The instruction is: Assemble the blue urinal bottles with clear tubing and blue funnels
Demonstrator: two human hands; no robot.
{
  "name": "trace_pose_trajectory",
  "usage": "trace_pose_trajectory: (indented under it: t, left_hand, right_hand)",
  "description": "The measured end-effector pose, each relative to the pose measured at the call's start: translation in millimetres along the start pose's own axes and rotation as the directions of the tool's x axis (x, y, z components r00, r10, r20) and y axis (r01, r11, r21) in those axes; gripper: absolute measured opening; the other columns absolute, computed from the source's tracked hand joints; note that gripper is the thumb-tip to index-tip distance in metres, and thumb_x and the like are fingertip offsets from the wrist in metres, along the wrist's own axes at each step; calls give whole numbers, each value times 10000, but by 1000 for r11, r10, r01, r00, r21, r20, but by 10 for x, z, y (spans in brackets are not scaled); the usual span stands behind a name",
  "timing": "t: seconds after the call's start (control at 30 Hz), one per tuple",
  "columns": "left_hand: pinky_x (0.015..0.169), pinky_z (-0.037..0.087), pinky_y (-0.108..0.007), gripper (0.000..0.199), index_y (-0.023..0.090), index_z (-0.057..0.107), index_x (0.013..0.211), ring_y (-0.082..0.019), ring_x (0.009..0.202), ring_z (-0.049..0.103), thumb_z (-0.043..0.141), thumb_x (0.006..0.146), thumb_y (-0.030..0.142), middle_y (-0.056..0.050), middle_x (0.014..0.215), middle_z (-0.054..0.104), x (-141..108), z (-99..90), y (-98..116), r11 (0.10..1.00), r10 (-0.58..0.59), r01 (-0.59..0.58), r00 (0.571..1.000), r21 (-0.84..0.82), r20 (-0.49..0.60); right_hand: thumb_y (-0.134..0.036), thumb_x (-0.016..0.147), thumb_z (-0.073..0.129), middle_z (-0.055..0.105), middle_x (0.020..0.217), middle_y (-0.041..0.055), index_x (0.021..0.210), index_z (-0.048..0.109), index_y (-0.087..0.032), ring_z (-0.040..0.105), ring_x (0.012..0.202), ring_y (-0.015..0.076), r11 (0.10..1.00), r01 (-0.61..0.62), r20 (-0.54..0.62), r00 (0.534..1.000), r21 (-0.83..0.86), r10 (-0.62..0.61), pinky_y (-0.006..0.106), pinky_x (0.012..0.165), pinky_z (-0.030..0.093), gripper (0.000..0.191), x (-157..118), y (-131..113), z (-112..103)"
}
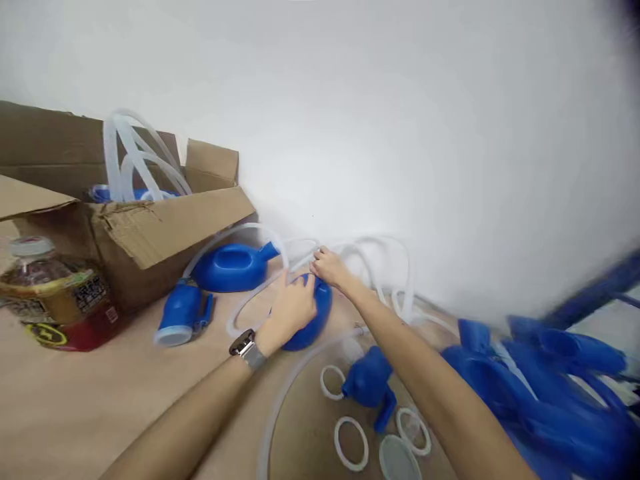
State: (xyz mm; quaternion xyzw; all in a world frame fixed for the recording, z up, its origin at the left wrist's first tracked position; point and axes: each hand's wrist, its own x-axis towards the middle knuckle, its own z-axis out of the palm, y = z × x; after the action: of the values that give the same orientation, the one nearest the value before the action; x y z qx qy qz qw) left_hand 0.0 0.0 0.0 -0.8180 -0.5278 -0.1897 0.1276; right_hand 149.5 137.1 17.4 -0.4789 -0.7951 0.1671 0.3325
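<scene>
My left hand (294, 305), with a watch on its wrist, is wrapped over a blue plastic bottle (314, 328) near the wall. At the bottle's top, my right hand (329, 267) pinches the end of a clear tube, its fingertips partly hidden. Left of them lies another blue bottle (231, 268) with a handle opening and a spout. A blue cup-like part (181, 312) with a white rim rests in front of it. Clear tubing (280, 400) loops around the bottles and along the wall.
An open cardboard box (175, 227) with tubes inside stands at left, beside a large labelled jar (60, 300). White rings (351, 444) and a blue fitting (370, 380) lie in front, below my right forearm. Several blue bottles (540, 393) are piled at right.
</scene>
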Motion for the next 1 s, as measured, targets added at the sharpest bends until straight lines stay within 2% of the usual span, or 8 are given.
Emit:
trace_pose_trajectory:
  t: [0.17,0.3,0.47,0.6,0.7,0.8,0.9,1.0]
  left_hand:
    - [1246,236,-570,385,67,605,1310,-353,1203,660,448,968,147,-225,1235,715,11,-10,5,1000,22,-22,1000,-11,-7]
    - [1252,232,-545,344,92,617,1255,-339,1129,691,484,942,146,-191,1122,749,16,12,-9,1000,18,-18,1000,-21,-7]
    - [1240,248,-551,341,80,593,1259,-314,1011,721,477,945,144,-185,1058,746,24,51,3,999,-24,24,1000,-31,6]
    - [1232,259,-557,352,71,588,1258,-320,1040,713,480,928,126,-197,1068,737,35,48,8,998,-43,43,999,-35,10]
    - [1233,268,-551,356,79,589,1263,-322,1060,707,472,929,120,-192,1071,737,30,42,3,998,-52,52,999,-38,6]
    - [1236,268,-558,361,99,594,1266,-314,1031,713,479,924,120,-175,1056,743,20,49,4,997,-65,65,998,-46,6]
    - [1237,259,-567,366,104,601,1266,-309,997,721,468,925,111,-171,1050,747,18,54,10,996,-73,74,997,-55,6]
    - [1249,240,-563,370,94,612,1262,-311,992,724,467,922,114,-173,1046,748,20,34,15,996,-71,72,997,-59,12]
  right_hand:
    - [-467,1018,642,580,679,-41,735,594,-169,563,617,122,977,-136,-192,967,167,167,274,646,496,413,39,135,-50]
    - [-485,1063,590,568,682,-57,886,632,-153,501,507,78,873,-222,-377,835,435,400,224,523,478,378,247,246,-65]
    - [-408,1057,626,650,849,-9,1059,660,-142,586,608,86,703,-237,-424,654,670,626,214,541,525,269,488,328,2]
    - [-394,1042,648,696,1107,66,1219,657,-157,693,864,167,619,-228,-400,589,752,702,326,736,619,296,603,361,34]
    - [-392,1039,651,689,1177,82,1257,649,-165,699,937,190,615,-212,-408,581,759,705,363,794,625,315,662,420,-103]
    - [-400,1040,647,689,1148,76,1239,652,-165,690,900,179,657,-197,-436,607,727,664,344,758,621,307,693,519,-362]
    - [-423,1049,630,688,1002,39,1148,662,-150,662,765,138,724,-195,-446,674,661,589,289,669,591,292,669,597,-539]
    - [-461,1069,585,666,848,0,1009,668,-151,614,649,109,796,-217,-395,776,565,492,266,629,562,326,560,615,-529]
